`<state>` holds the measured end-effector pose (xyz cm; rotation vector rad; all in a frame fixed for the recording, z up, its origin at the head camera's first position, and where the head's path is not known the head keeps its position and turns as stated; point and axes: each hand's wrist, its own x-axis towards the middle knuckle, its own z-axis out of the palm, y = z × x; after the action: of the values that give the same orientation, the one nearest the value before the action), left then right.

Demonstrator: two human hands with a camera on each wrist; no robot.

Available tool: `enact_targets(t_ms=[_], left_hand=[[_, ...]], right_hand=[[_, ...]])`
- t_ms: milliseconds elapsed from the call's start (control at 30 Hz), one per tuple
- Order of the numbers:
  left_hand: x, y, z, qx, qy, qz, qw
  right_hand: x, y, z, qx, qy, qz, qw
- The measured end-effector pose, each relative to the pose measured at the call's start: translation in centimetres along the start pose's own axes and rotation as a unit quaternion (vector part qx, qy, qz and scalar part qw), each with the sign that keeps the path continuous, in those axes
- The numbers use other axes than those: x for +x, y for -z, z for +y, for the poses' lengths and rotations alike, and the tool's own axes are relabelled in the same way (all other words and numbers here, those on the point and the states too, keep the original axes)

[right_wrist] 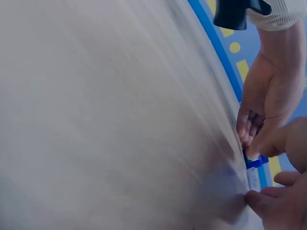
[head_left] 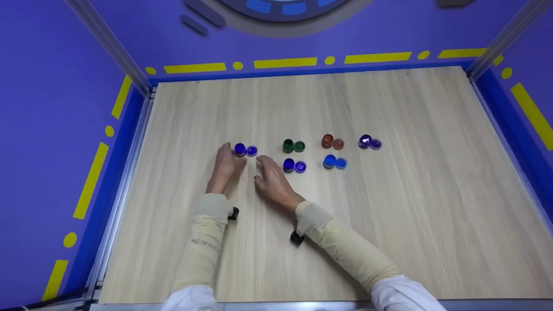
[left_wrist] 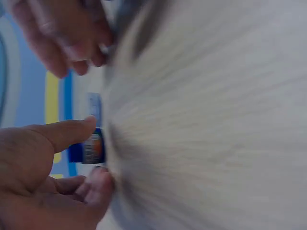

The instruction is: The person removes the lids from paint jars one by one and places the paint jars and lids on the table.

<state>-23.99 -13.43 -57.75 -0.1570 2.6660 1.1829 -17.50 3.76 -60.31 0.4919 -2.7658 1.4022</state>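
A small jar of dark blue paint (head_left: 240, 149) stands uncapped on the table, its round lid (head_left: 252, 150) beside it on the right. My left hand (head_left: 224, 163) is next to this jar, fingers at its left side and thumb in front. In the left wrist view the labelled jar (left_wrist: 93, 149) shows between the spread thumb and fingers. To the right of the lid, my right hand (head_left: 274, 181) is low over the table, thumb and fingers apart with nothing between them. The right wrist view has the left thumb overlapping the jar (right_wrist: 254, 160).
Several more uncapped paint jars with lids beside them are set to the right: green (head_left: 288, 145), another dark blue (head_left: 288, 165), orange-brown (head_left: 327, 141), bright blue (head_left: 329, 161) and purple (head_left: 365, 141). Blue walls (head_left: 142, 39) border the wooden table (head_left: 414, 207).
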Motion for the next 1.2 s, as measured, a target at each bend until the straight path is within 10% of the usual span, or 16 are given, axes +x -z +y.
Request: enact_targets(t_ms=[200,600,1200], left_hand=[[-2.8,0.8,0.5,0.021,-0.013,-0.037,0.999],[-8.4,-1.3,-0.2,0.084,-0.143,0.007,0.9862],[-9.8,1.0,-3.1,0.135,-0.185,0.074,0.9706]], right_hand=[[-1.9,1.5,0.1,-0.001,0.023,-0.046,0.9987],[-5.0,4.0,0.7,0.013,0.018,-0.056,0.9982],[-9.5,13.4,5.5,-0.111,-0.04,0.011,0.9929]])
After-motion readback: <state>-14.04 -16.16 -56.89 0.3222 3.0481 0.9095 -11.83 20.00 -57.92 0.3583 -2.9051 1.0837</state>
